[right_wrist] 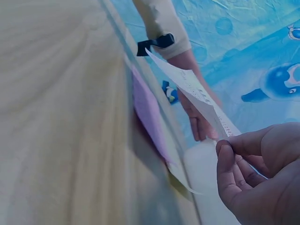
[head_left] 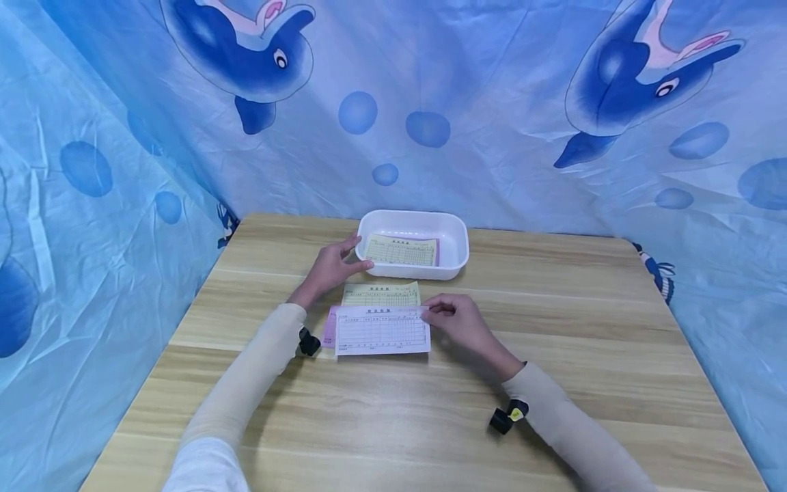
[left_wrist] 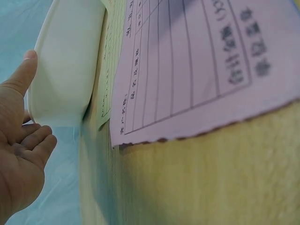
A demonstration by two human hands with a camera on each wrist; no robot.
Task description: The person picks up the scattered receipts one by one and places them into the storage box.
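Observation:
My right hand [head_left: 464,324] pinches the upper right corner of a white printed receipt form [head_left: 381,335] between thumb and fingers. In the right wrist view, that white form [right_wrist: 192,86] is lifted and bends slightly. A pink-purple form [head_left: 328,328] lies partly under it on the table, its left edge showing. Behind them, a yellow form [head_left: 381,295] is partly covered. My left hand [head_left: 328,270] holds the left front corner of a white plastic tray [head_left: 412,272], thumb at the front rim and fingers along the left side. Inside the tray, a yellow form [head_left: 399,251] rests over a purple one [head_left: 438,254].
The tray stands near the back edge of a wood-grain table [head_left: 584,328]. A blue curtain [head_left: 479,178] with dolphins and bubbles hangs behind and along the sides. Black wrist cameras [head_left: 501,420] sit on both forearms, low over the table.

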